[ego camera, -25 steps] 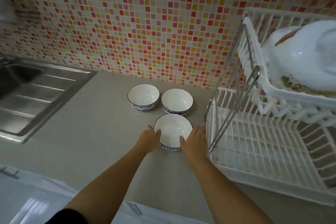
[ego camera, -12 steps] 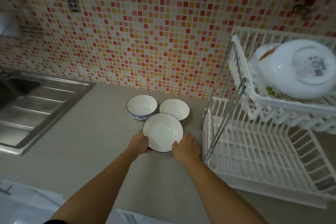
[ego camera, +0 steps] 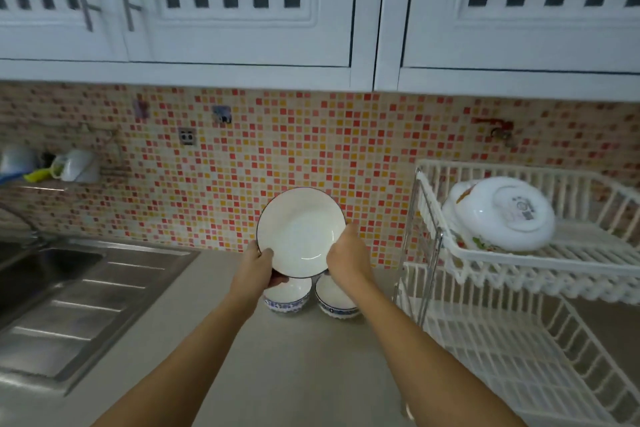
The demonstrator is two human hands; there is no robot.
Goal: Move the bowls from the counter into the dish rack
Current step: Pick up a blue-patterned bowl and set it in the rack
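Observation:
A white bowl with a dark rim (ego camera: 300, 230) is held up in the air, tilted so its inside faces me. My left hand (ego camera: 257, 265) grips its lower left edge and my right hand (ego camera: 346, 255) grips its right edge. Two more white bowls with blue patterned sides stay on the counter under it: the left bowl (ego camera: 289, 295) and the right bowl (ego camera: 334, 296), both partly hidden by my hands. The white two-tier dish rack (ego camera: 450, 243) stands to the right.
A large white bowl (ego camera: 502, 215) lies upside down on the rack's upper tier. A steel sink with drainboard (ego camera: 79, 288) fills the left. White wall cabinets (ego camera: 242, 10) hang above the tiled wall. Beige counter (ego camera: 294, 357) lies between sink and rack.
Both hands closed on the nearest bowl and lifted it off the counter, tilting it up toward me. The view rose, showing the cabinets.

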